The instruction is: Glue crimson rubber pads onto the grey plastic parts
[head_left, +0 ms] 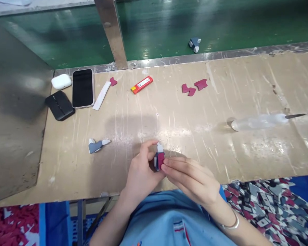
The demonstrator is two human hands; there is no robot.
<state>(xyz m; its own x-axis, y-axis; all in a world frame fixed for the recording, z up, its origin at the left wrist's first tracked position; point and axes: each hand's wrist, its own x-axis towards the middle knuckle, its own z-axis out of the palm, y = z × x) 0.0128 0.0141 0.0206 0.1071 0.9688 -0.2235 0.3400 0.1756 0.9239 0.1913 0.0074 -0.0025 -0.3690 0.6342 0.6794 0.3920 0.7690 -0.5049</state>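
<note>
Near the front edge of the table, a small plastic part in dark blue, white and maroon is held between both hands. My left hand curls around its left side, with the index finger by its white tip and the thumb beneath. Fingertips of my right hand press on its maroon face from the right. To the left lies a blue-grey and white part, touched by neither hand. Several loose maroon pieces rest further back, and another maroon piece lies at the back left.
A phone, a white case, a black case and a white strip lie at left. A red box sits mid-back. At right is a pointed tool. Bins of pieces stand below. Behind, a green belt carries one part.
</note>
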